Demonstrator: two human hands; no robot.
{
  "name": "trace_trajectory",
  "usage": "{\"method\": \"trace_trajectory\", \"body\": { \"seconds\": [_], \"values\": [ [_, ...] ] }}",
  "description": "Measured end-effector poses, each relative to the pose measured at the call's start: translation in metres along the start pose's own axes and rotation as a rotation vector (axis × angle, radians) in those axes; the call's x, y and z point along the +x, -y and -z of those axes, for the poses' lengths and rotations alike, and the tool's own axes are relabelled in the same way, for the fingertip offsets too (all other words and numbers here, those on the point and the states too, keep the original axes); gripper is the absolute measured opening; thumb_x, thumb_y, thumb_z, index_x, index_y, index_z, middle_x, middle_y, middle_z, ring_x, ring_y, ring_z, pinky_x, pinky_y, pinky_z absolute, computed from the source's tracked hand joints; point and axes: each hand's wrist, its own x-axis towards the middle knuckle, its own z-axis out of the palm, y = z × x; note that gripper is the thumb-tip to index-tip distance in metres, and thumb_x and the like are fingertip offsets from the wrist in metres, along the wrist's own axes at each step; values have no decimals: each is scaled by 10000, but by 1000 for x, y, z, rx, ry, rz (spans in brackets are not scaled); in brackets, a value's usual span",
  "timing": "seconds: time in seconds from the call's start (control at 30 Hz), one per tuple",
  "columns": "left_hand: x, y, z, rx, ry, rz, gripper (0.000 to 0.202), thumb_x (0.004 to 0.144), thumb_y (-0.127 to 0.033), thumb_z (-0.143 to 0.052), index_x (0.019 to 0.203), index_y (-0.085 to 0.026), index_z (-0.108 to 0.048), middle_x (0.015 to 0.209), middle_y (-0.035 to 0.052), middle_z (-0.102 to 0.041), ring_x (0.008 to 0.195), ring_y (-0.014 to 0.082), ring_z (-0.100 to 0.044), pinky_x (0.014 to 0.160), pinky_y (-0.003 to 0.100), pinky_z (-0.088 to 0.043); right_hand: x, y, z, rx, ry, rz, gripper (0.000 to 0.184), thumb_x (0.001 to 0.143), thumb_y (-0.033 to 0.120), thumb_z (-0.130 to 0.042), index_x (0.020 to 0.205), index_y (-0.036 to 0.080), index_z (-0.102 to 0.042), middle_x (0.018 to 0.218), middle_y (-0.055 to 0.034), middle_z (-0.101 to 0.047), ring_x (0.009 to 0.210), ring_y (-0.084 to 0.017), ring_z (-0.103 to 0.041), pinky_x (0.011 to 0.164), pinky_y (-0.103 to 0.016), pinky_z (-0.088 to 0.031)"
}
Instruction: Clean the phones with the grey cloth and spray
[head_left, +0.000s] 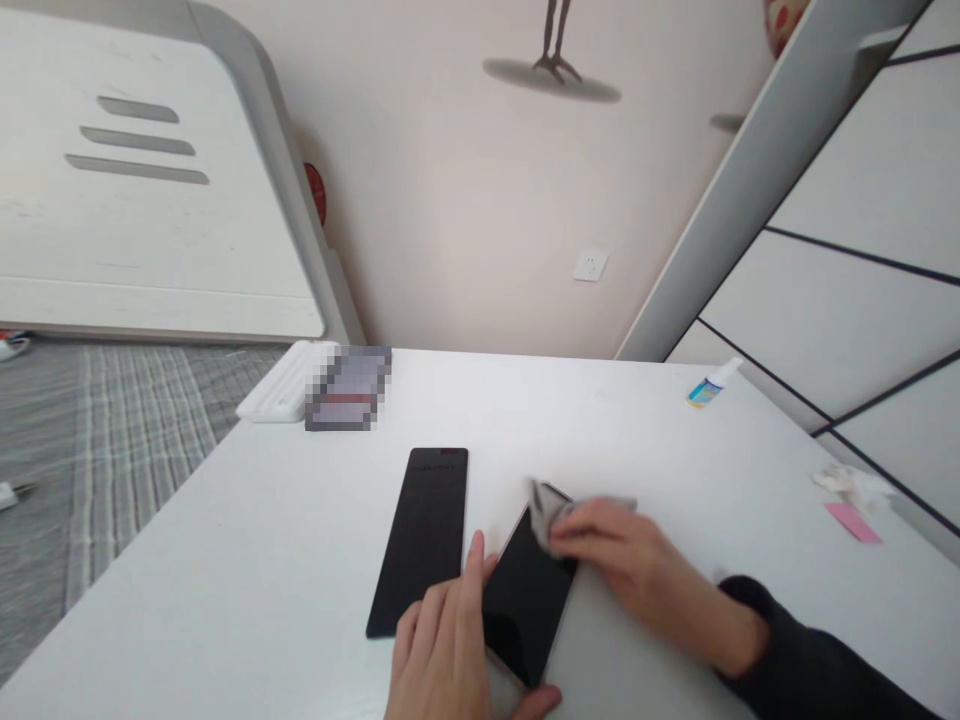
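A black smartphone (525, 615) lies tilted on the white table (225, 570), its glass face up. My left hand (442, 650) grips its lower left edge, with the thumb raised against the side. My right hand (619, 560) presses a folded grey cloth (551, 515) onto the phone's upper end, hiding that corner. Just left of the phone, touching my left hand, lies a flat black rectangular panel (424, 535), possibly a second phone or a screen cover. A dark sleeve (795, 650) covers my right forearm.
At the table's far edge are a white plastic case (279, 385) and a pixelated package (349, 390). A small spray bottle (712, 385) lies far right, near crumpled white paper (851, 484) and a pink slip (853, 522). A checked grey blanket (127, 470) lies left, beyond the table edge.
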Motion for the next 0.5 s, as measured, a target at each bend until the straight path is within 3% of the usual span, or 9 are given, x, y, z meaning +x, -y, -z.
{"method": "trace_trajectory", "body": {
  "seconds": [0.1, 0.13, 0.17, 0.27, 0.33, 0.4, 0.47, 0.5],
  "values": [
    [0, 0, 0, 9, 8, -25, 1266, 794, -302, -792, 1682, -200, 105, 1363, 107, -706, 1052, 288, -710, 895, 427, -541, -2, 5, -5, 100, 174, 189, 268, 1111, 291, -508, 1214, 181, -730, 1150, -53, -780, 1079, -153, -711, 986, -240, -579],
    [1, 0, -1, 16, 3, -23, 1280, 783, -307, -803, 1682, -198, 102, 1363, 103, -706, 1052, 287, -709, 896, 428, -542, -1, 3, -5, 97, 179, 205, 281, 1115, 322, -504, 1218, 192, -731, 1150, -46, -780, 1076, -142, -715, 982, -224, -575],
    [1, 0, -1, 22, -3, -15, 1308, 765, -318, -826, 1682, -199, 100, 1356, 95, -709, 1054, 287, -709, 901, 430, -543, 0, 0, -4, 29, 106, 129, 290, 1125, 286, -471, 1216, 219, -738, 1147, -40, -778, 1072, -136, -718, 985, -237, -579],
    [2, 1, -1, 23, -13, -2, 1398, 710, -360, -898, 1682, -213, 95, 1334, 82, -718, 1065, 291, -711, 913, 431, -544, 4, -5, -2, -73, -40, 2, 421, 1122, 144, -319, 1337, 136, -681, 1281, -177, -719, 1200, -219, -679, 1029, -410, -592],
    [1, 2, -1, 23, -10, -24, 1397, 716, -354, -900, 1683, -214, 98, 1341, 93, -716, 1059, 286, -717, 904, 417, -546, 6, 1, -9, -71, 18, 65, 358, 1110, 168, -418, 1360, 130, -672, 1267, -148, -738, 1213, -222, -671, 1037, -379, -594],
    [1, 2, 0, 41, -21, -41, 1396, 727, -368, -896, 1682, -205, 109, 1312, 97, -727, 1028, 281, -727, 881, 407, -552, 7, 9, -19, -44, 144, 253, 300, 1099, 212, -502, 1307, 113, -694, 1258, -108, -759, 1223, -211, -668, 1071, -316, -575],
    [1, 2, 0, 60, -34, -37, 1430, 707, -386, -912, 1681, -206, 119, 1271, 86, -742, 1007, 284, -732, 866, 409, -560, 10, 9, -22, -47, 179, 225, 309, 1101, 202, -488, 1323, 124, -689, 1289, -87, -758, 1248, -177, -667, 1117, -279, -543],
    [1, 1, -1, 66, -33, -29, 1456, 690, -397, -927, 1680, -211, 123, 1261, 79, -746, 1010, 287, -733, 868, 413, -564, 11, 4, -20, -101, 121, 162, 345, 1097, 162, -453, 1364, 137, -671, 1336, -92, -741, 1280, -180, -660, 1146, -315, -533]
  ]
}}
